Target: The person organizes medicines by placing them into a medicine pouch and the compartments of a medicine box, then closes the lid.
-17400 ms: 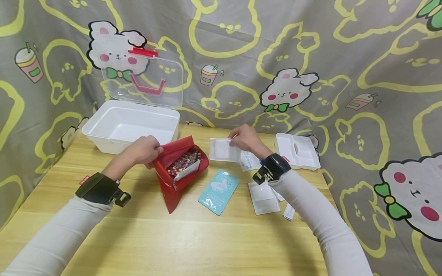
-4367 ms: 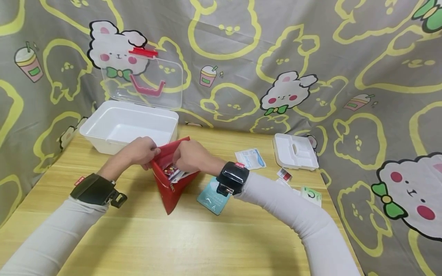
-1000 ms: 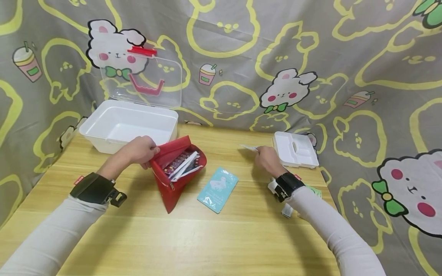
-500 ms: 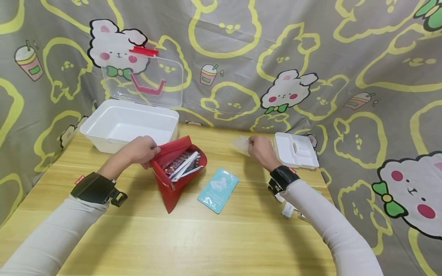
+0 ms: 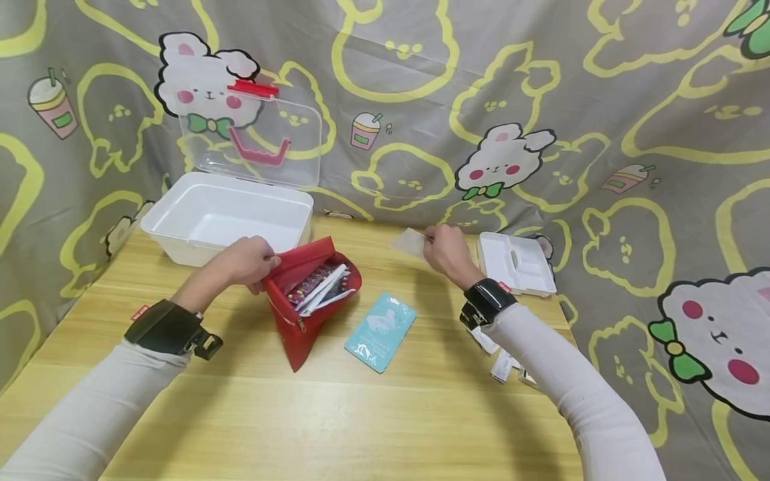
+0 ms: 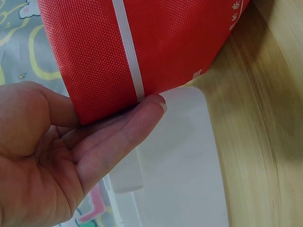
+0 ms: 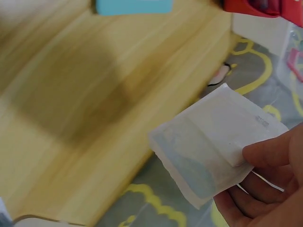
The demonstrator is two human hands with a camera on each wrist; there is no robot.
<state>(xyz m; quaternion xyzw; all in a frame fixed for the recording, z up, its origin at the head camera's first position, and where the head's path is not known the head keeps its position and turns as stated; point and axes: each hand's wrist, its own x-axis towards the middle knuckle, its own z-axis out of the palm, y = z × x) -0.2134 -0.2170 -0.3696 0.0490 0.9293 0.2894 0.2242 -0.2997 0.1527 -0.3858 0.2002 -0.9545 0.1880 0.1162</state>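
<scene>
My left hand (image 5: 248,262) pinches the upper left edge of a red zip pouch (image 5: 301,347) and holds its mouth wide. Inside lie blister packs of capsules (image 5: 314,280) and several thin white packets (image 5: 327,292). In the left wrist view, thumb and fingers grip a corner of the pouch's red fabric (image 6: 94,56), which has a white stripe. Right of the pouch and above the table, my right hand (image 5: 448,254) holds a flat white paper packet (image 7: 203,142) between thumb and fingers. Blue print shows faintly through it. A turquoise sachet (image 5: 381,332) lies between the hands.
A white box (image 5: 180,234) with its clear lid (image 5: 265,147) raised stands behind the pouch. A white compartment tray (image 5: 519,264) sits at the back right. Several small packs (image 5: 502,367) lie near the right forearm, partly hidden. A patterned curtain (image 5: 409,87) hangs behind the table.
The packet printed "Surgical" has left its place on the table since 4.4 s ago. My right hand has lifted the white packet away and slightly left. The left hand keeps its grip.
</scene>
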